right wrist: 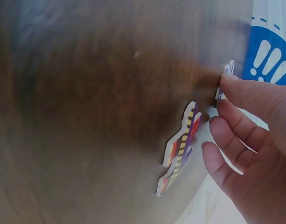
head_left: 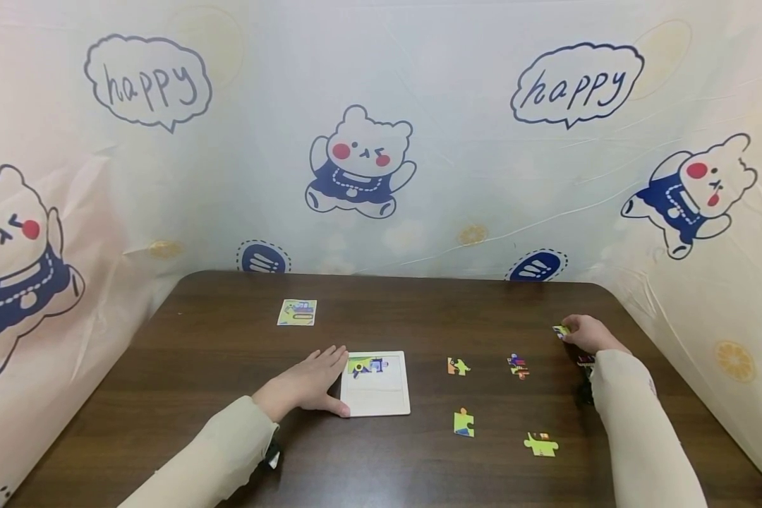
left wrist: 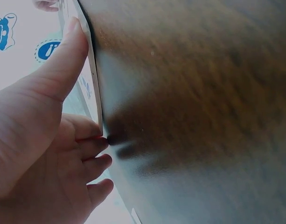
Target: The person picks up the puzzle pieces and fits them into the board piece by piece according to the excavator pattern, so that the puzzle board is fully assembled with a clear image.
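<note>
My left hand (head_left: 311,381) rests along the left side of a white puzzle tray (head_left: 375,403), its thumb and fingers stretched out against the edge. At the tray's upper left lie joined puzzle pieces (head_left: 367,365) in yellow-green and blue-purple. In the left wrist view the thumb (left wrist: 70,56) touches the tray's rim. Farther right, my right hand (head_left: 590,334) pinches a small yellow-green puzzle piece (head_left: 559,331) between thumb and fingers, close to the tabletop. Below that hand, a striped purple and red piece (right wrist: 182,140) lies on the table in the right wrist view.
Loose pieces lie between tray and right hand: an orange and green one (head_left: 459,366), a purple-red one (head_left: 518,366), a green one (head_left: 463,423) and a yellow-green one (head_left: 541,444). A square picture card (head_left: 297,312) lies at the back left of the brown table (head_left: 228,331).
</note>
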Demonstrator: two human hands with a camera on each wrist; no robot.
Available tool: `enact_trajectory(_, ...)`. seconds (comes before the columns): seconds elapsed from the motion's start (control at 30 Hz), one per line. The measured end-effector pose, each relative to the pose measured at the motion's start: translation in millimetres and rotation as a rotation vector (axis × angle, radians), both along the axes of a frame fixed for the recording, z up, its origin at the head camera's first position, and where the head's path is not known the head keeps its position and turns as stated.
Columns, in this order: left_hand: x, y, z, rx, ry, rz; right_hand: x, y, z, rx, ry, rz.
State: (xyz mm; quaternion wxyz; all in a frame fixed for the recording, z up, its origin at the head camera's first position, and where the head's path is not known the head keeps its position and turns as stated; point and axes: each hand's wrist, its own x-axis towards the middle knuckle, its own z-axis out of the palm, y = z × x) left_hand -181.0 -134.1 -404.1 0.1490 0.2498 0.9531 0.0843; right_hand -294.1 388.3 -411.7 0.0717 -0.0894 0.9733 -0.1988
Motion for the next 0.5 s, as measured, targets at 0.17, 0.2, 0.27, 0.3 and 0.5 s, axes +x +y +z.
enact_trajectory(0.17, 0.3, 0.6, 0.1, 0.002, -0.004, 0.005, 1.3, 1.3, -1.2, 0.001, 0.006, -0.013)
enact_trajectory(0.2, 0.4, 0.6, 0.1, 0.002, -0.004, 0.006, 1.6, 1.5, -1.2, -0.003, 0.002, -0.016)
enact_trajectory(0.27, 0.6, 0.7, 0.1, 0.0, -0.002, 0.005, 2.7, 1.6, -0.6, -0.011, -0.014, -0.024)
enact_trajectory(0.3, 0.6, 0.7, 0.0, 0.001, -0.002, 0.005, 3.0, 1.8, -0.2, -0.017, -0.026, -0.029)
enact_trajectory(0.5, 0.5, 0.5, 0.6, 0.001, 0.0, 0.0, 2.8, 4.3, 0.8, -0.039, -0.056, -0.002)
